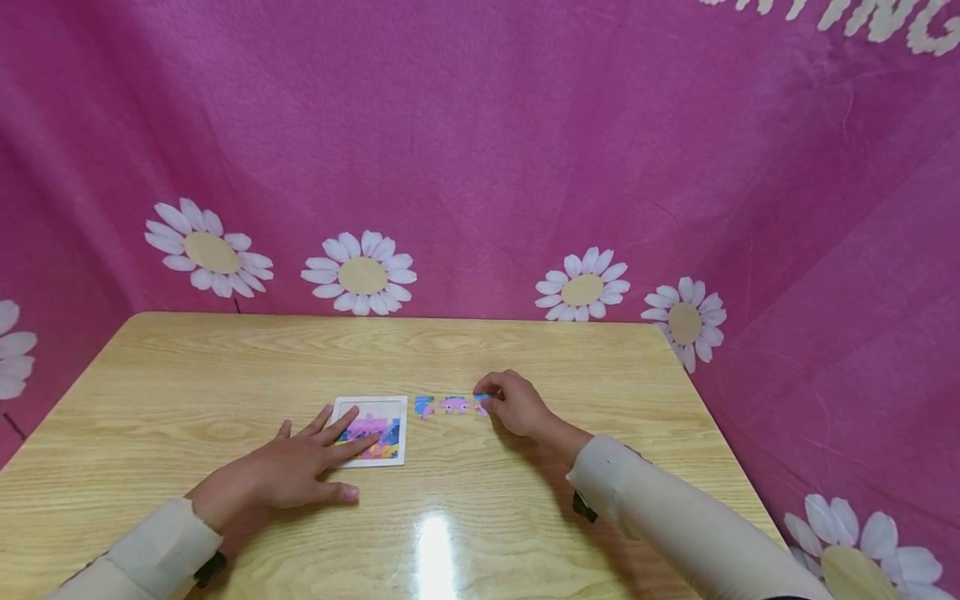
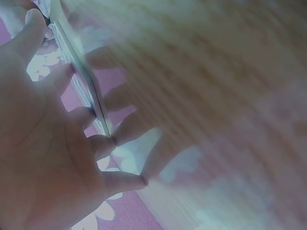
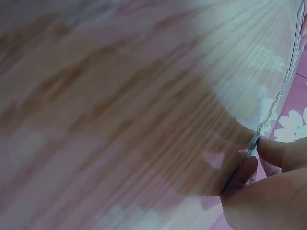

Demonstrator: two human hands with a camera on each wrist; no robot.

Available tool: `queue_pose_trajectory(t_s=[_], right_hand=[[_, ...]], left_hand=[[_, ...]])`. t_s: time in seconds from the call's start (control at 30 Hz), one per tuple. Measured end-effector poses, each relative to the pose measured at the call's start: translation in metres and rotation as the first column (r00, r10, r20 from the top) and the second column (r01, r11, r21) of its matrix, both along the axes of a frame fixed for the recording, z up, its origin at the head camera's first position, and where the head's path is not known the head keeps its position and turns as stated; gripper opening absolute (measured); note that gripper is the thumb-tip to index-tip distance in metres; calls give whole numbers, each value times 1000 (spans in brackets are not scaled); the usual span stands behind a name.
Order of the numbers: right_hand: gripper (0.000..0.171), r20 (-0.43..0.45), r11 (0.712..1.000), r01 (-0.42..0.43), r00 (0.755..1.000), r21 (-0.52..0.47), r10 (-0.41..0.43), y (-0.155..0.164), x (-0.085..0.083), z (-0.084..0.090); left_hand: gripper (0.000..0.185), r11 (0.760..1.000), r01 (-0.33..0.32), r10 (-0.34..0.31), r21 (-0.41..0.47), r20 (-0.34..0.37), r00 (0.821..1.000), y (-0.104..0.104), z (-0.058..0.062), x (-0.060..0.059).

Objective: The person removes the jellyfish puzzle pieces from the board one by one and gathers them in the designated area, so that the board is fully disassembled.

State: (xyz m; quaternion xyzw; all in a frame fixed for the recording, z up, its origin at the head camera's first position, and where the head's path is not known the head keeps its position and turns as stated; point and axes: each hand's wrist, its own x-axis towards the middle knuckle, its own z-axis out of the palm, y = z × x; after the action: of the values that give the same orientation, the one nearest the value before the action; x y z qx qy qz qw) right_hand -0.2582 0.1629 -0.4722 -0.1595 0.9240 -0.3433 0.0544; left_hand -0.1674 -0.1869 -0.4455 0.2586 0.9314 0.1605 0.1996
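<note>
A small white-framed jigsaw puzzle (image 1: 402, 433) lies on the table, its lower part filled with colourful picture pieces and its top strip pale. My left hand (image 1: 296, 468) rests on it with fingers spread and straight, covering its left part; the left wrist view shows the fingers along the thin edge of the board (image 2: 86, 81). Right of the frame, a blue-and-pink puzzle piece (image 1: 423, 405) and a pink puzzle piece with eyes (image 1: 454, 405) lie in a row. At the row's end my right hand (image 1: 519, 407) pinches another blue-and-pink puzzle piece (image 1: 481, 398), partly hidden by the fingers.
The wood-grain table (image 1: 570, 358) is glossy, with a bright reflection near its front. A pink curtain (image 1: 465, 167) printed with white daisies hangs behind and at both sides of it.
</note>
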Motion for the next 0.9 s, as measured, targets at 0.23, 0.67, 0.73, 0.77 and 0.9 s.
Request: queue_pose_trajectory(t_s=[0.23, 0.67, 0.73, 0.77, 0.9], right_hand=[[11, 25, 998, 3, 1000, -70, -1, 2, 0, 0], [13, 97, 987, 57, 994, -148, -43, 3, -4, 0], [13, 97, 988, 66, 994, -142, -52, 3, -4, 0], [13, 97, 988, 70, 994, -139, -57, 3, -3, 1], [13, 108, 987, 84, 992, -137, -70, 2, -3, 2]], left_hand=[[81, 1000, 2, -2, -7, -9, 1000, 0, 0, 0], [79, 1000, 10, -9, 18, -46, 999, -2, -5, -1], [79, 1000, 6, -5, 15, -42, 999, -2, -4, -1], [79, 1000, 6, -5, 13, -40, 999, -2, -3, -1], [79, 1000, 1, -1, 4, -34, 999, -1, -1, 0]])
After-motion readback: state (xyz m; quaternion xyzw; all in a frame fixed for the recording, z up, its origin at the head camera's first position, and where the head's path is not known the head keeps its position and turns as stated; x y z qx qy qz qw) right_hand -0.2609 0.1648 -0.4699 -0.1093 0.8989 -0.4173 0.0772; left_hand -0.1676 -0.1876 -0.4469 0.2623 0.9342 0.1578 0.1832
